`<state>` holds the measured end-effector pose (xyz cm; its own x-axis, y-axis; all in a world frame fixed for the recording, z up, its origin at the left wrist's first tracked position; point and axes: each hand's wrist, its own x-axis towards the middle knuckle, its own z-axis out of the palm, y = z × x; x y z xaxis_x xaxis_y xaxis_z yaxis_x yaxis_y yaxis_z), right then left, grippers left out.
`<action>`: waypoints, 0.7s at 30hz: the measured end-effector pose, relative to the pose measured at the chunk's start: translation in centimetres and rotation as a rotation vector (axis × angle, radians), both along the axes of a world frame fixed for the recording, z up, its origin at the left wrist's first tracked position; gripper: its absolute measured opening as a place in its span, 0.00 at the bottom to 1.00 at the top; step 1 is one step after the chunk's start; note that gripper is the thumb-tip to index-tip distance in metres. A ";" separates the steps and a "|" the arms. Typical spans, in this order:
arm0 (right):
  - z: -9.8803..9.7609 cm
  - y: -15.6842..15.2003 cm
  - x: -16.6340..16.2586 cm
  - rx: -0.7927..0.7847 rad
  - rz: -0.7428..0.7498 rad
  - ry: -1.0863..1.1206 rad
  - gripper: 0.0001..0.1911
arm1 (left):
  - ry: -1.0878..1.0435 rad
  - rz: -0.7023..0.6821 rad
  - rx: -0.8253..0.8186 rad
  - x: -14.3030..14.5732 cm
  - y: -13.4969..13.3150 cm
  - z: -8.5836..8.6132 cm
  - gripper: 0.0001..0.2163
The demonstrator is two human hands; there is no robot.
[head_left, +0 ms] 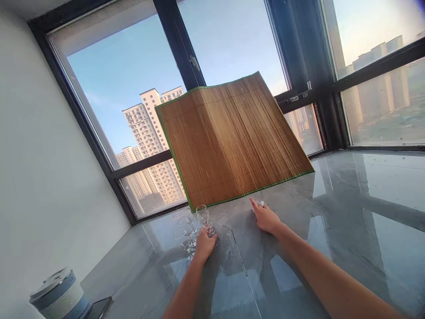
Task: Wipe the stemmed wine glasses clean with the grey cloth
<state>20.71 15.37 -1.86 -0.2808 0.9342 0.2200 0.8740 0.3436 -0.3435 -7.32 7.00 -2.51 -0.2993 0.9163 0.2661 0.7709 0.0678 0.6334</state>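
Note:
Several small clear stemmed glasses (190, 226) stand in a cluster on the glossy grey surface (348, 208). My left hand (204, 246) is closed around the base of the nearest glass (203, 219). My right hand (264, 217) rests on the surface to the right, fingers pressed onto a small white thing (260, 204) that I cannot make out. A brown bamboo mat (229, 141) with a green edge leans against the window just behind both hands.
A white and blue lidded container (58, 294) and a dark phone (98, 307) lie at the lower left by the white wall. Large dark-framed windows (179, 44) close the far side. A seam (244, 266) runs through the surface between my arms.

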 end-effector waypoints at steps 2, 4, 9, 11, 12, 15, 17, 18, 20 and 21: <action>0.1 0.0 0.1 0.029 0.002 0.029 0.48 | -0.081 0.006 0.026 -0.2 -0.2 0.1 0.22; 0.2 -0.1 0.0 0.100 -0.026 0.065 0.50 | -0.118 0.022 0.046 -0.2 -0.4 0.4 0.23; 0.3 -0.3 -0.4 0.132 -0.170 0.173 0.52 | -0.186 0.080 0.082 0.9 -2.1 1.7 0.20; 0.4 -0.4 -0.5 0.121 -0.158 0.175 0.51 | -0.231 0.121 0.096 1.8 -3.5 1.8 0.17; 0.5 -0.5 -0.5 0.112 -0.138 0.162 0.50 | -0.258 0.159 0.107 2.3 -4.4 1.7 0.16; 0.5 -0.5 -0.4 0.069 -0.114 0.085 0.47 | -0.382 0.174 0.167 3.6 -7.7 1.1 0.13; 0.3 -0.4 -0.4 0.082 -0.133 0.038 0.43 | -0.456 0.127 0.163 4.0 -10.1 0.9 0.11; 0.2 -0.3 -0.3 0.101 -0.137 0.023 0.41 | -0.459 0.140 0.223 3.9 -11.1 1.1 0.11; -0.1 -0.1 -0.2 0.119 -0.099 0.024 0.39 | -0.425 0.255 0.390 3.4 -12.5 1.7 0.11; -0.2 0.1 -0.2 0.110 -0.063 0.036 0.39 | -0.395 0.338 0.479 2.9 -12.8 2.2 0.13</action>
<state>20.50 15.43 -2.03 -0.2125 0.9193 0.3312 0.8829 0.3258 -0.3381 -4.39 -5.83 -0.35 -0.7042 0.5655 0.4293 0.4628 -0.0929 0.8816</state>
